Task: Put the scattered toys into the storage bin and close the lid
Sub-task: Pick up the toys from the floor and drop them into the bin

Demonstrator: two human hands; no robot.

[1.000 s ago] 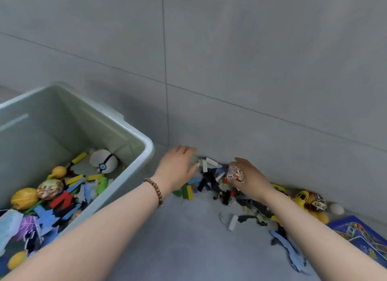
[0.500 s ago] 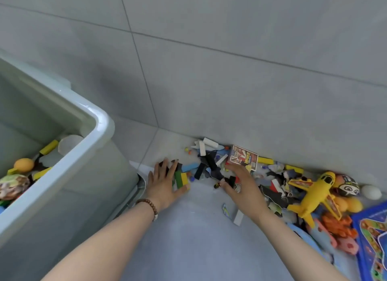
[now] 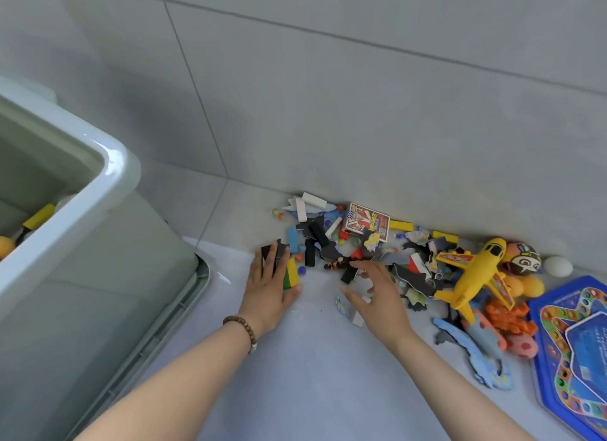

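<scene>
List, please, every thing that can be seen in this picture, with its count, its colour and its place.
wall: one, grey tiles, behind
floor: one, grey, below
storage bin: one, pale green, left
ribbed panel: one, grey-green, under the bin's edge; perhaps the lid
small blocks and puzzle pieces: many, mixed colours, heaped along the wall
printed box: one, red and white, against the wall
toy plane: one, yellow, right of the heap
face ball: one, orange, painted face, behind the plane
egg: one, white, by the wall
game board: one, blue, right edge
bracelet: one, brown beads, left wrist
left hand: rests on a green-and-yellow block
right hand: fingers spread over the heap
</scene>
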